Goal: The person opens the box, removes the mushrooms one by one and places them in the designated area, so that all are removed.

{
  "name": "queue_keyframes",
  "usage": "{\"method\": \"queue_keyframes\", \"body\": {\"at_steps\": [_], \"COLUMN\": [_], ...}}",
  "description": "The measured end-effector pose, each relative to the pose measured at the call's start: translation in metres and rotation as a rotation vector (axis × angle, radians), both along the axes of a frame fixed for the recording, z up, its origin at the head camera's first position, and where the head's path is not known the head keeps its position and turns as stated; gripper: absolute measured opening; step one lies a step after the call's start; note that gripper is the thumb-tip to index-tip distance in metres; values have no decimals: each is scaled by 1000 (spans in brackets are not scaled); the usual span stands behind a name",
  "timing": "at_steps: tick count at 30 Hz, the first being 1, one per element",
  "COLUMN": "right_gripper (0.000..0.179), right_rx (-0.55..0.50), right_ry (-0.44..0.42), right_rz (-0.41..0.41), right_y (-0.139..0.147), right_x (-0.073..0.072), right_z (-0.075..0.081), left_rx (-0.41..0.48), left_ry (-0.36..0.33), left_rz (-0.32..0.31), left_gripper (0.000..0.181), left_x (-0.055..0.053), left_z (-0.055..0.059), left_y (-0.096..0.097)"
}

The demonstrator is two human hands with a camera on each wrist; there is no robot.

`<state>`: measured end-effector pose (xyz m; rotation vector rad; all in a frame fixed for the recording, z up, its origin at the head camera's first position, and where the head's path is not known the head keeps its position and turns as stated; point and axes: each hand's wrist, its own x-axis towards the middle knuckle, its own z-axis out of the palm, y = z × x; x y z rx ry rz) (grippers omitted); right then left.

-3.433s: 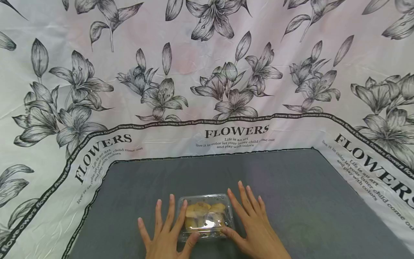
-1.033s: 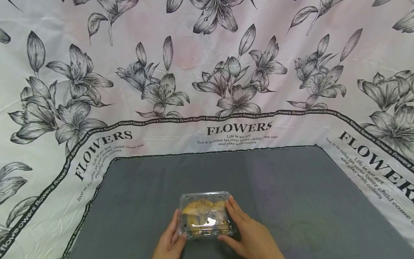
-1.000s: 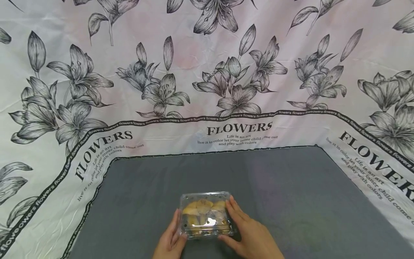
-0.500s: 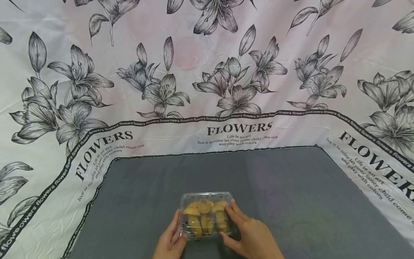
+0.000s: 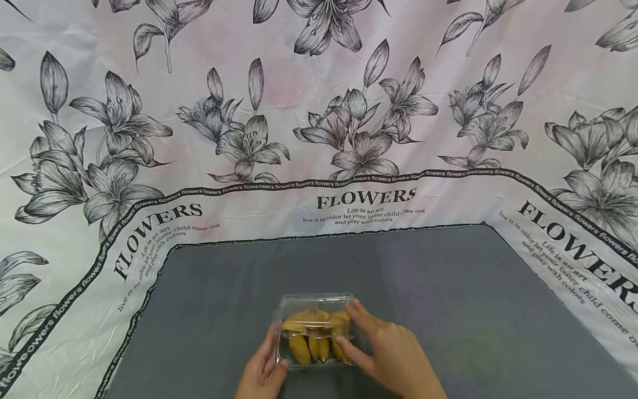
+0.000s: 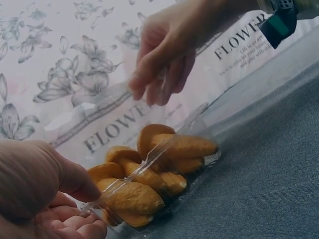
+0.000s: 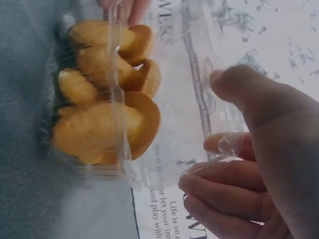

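A clear plastic clamshell box (image 5: 283, 360) sits near the front of the table with several yellow-brown, thick-stemmed mushrooms (image 5: 299, 349) inside. Its transparent lid (image 5: 319, 302) is raised from the front edge and tilts back. My left hand (image 5: 260, 368) holds the box's left side; in the left wrist view, the thumb lies over the rim (image 6: 144, 164) and the fingers curl below. At the right, my right hand (image 5: 394, 354) pinches the lid between thumb and fingers. The right wrist view shows that hand (image 7: 239, 174) at the lid's edge, beside the exposed mushrooms (image 7: 94, 124).
A grey cloth-covered table top (image 5: 448, 299) spreads around the box. Behind and at both sides hangs a white curtain (image 5: 279, 210) with printed flowers and lettering. A dark band with a device (image 6: 279, 25) is worn on the right wrist.
Both hands were spread beside the shut box, then gripped its sides. The right hand has since lifted the lid's front edge up and back. The left hand has stayed at the left side.
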<state>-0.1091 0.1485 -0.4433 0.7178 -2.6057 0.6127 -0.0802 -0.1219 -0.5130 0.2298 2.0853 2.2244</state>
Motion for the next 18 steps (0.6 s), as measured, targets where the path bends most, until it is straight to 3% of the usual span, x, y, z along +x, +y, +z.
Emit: {"method": "queue_keyframes", "body": {"at_steps": [5, 10, 18], "right_gripper": [55, 54, 37], "right_rx": [-33, -61, -134], "right_ry": [-72, -138, -99], "right_rz": [-70, -91, -53], "right_y": [-1, 0, 0], "right_x": [-5, -16, -35], "right_z": [8, 16, 20], "left_rx": [-9, -10, -24], "left_ry": [-1, -73, -79], "left_rz": [-6, -32, -16], "left_gripper": [78, 80, 78], "left_x": [-1, -1, -1], "left_z": [2, 5, 6], "left_y": [0, -2, -1]}}
